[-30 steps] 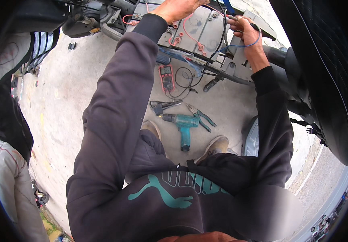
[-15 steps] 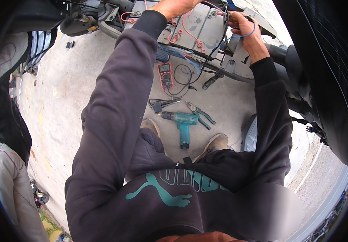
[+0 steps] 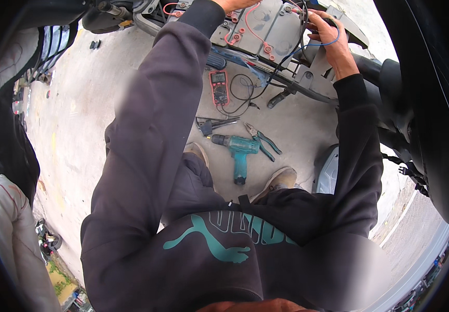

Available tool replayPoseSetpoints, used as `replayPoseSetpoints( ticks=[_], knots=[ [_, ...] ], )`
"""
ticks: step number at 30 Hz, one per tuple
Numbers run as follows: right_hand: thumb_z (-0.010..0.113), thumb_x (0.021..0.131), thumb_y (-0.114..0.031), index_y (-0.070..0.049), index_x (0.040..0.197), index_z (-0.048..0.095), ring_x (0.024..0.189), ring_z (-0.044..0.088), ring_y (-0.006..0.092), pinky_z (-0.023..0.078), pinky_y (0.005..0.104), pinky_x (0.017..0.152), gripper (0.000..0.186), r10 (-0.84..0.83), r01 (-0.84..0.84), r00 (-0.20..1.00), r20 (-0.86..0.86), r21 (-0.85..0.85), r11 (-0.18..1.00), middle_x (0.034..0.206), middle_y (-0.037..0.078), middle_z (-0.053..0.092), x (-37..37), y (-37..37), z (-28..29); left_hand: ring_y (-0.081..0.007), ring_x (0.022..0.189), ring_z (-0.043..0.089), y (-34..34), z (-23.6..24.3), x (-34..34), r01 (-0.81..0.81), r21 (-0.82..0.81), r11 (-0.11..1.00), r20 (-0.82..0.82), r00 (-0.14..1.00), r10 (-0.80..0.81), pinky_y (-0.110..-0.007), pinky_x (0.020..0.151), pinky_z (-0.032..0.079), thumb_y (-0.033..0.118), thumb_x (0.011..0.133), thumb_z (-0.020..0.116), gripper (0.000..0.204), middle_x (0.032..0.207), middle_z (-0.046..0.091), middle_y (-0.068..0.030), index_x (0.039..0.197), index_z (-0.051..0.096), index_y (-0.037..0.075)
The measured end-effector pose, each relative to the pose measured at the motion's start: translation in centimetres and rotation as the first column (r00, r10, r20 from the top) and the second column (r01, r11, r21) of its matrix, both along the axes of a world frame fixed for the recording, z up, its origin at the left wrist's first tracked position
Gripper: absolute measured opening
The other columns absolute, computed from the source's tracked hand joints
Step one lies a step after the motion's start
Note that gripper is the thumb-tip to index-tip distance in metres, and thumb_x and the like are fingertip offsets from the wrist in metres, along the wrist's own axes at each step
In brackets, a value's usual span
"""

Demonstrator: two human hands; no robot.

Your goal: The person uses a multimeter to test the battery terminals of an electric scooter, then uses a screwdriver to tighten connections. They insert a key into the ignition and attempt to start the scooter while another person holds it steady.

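Several grey batteries [image 3: 281, 32], linked by red wires [image 3: 249, 26], sit in a vehicle frame at the top. My left hand [image 3: 236, 4] reaches over them; its fingers are cut off by the upper edge. On their right side, my right hand [image 3: 334, 44] is closed with curled fingers, beside black cables [image 3: 303, 23]. A blue wire [image 3: 322, 44] loops across it. What those fingers grip is hidden. On the ground below lies a red-and-black multimeter [image 3: 219, 87], its black lead [image 3: 250, 98] coiled beside it and running up toward the batteries.
Near my feet lie a teal cordless drill [image 3: 239, 151], pliers [image 3: 262, 140] and dark slim tools [image 3: 215, 124]. Black vehicle bodywork [image 3: 417, 78] rises on the right. A light-coloured cover [image 3: 6, 218] hangs at the left. Frame rails [image 3: 308, 93] run below the batteries.
The view has shifted a little, so batteries and tools appear lower and farther right. Both hands stay at the batteries. The multimeter's display reads differently.
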State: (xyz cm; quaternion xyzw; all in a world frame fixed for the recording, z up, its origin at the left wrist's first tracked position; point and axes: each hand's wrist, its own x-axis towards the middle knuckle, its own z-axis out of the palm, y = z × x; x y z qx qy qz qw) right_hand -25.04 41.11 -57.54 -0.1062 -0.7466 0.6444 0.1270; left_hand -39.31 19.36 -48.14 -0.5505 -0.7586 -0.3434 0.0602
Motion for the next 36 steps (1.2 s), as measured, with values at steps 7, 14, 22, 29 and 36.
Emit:
replayPoseSetpoints(
  ticks=[7,14,22,29,36],
  knots=[
    [0.066,0.098,-0.037,-0.006,0.129,0.068,0.1,0.069,0.0161,0.054,0.0245,0.082,0.044,-0.019,0.019,1.0,0.016,0.016,1.0,0.109,0.007,0.073,0.0,0.6,-0.4,-0.044,0.093,0.063,0.2,-0.7,-0.5,0.059,0.071,0.996,-0.07,0.996,-0.054,-0.048,0.079,0.049,0.014,0.094,0.064,0.017,0.094,0.066,-0.0242,0.106,0.065,0.002],
    [0.066,0.099,-0.035,-0.007,0.128,0.069,0.1,0.069,0.0156,0.054,0.0253,0.083,0.041,0.009,-0.009,1.0,-0.003,0.013,1.0,0.109,0.006,0.073,-0.1,0.6,-0.5,-0.0446,0.093,0.063,0.1,-0.7,-0.5,0.055,0.081,0.995,-0.085,0.995,-0.048,-0.048,0.079,0.049,0.013,0.093,0.065,0.018,0.094,0.066,-0.0243,0.106,0.065,0.001],
    [0.067,0.098,-0.037,-0.005,0.131,0.067,0.103,0.07,0.0173,0.055,0.0259,0.085,0.046,0.014,-0.014,1.0,-0.013,0.029,0.999,0.111,0.008,0.073,-0.1,0.7,-0.6,-0.0441,0.094,0.063,0.1,-0.6,-0.4,0.049,0.074,0.996,-0.094,0.995,-0.042,-0.048,0.08,0.05,0.014,0.093,0.065,0.017,0.094,0.067,-0.024,0.105,0.065,0.002],
    [0.067,0.098,-0.039,-0.008,0.13,0.068,0.105,0.069,0.0179,0.055,0.0264,0.087,0.045,-0.001,0.001,1.0,-0.01,0.066,0.998,0.112,0.008,0.072,0.2,0.5,-0.7,-0.0439,0.093,0.063,0.2,-0.4,-0.1,0.059,0.088,0.994,-0.12,0.992,-0.048,-0.047,0.08,0.05,0.014,0.093,0.065,0.018,0.095,0.067,-0.0242,0.106,0.065,0.001],
    [0.066,0.098,-0.041,-0.008,0.123,0.071,0.101,0.07,0.0154,0.053,0.0248,0.081,0.042,-0.051,0.052,0.998,-0.048,0.034,0.998,0.107,0.006,0.073,0.0,-0.8,-0.3,-0.0438,0.094,0.064,-0.2,0.5,0.1,0.025,-0.006,1.0,0.015,1.0,-0.025,-0.046,0.079,0.05,0.015,0.094,0.065,0.022,0.099,0.068,-0.0251,0.11,0.066,0.001]
  ],
)
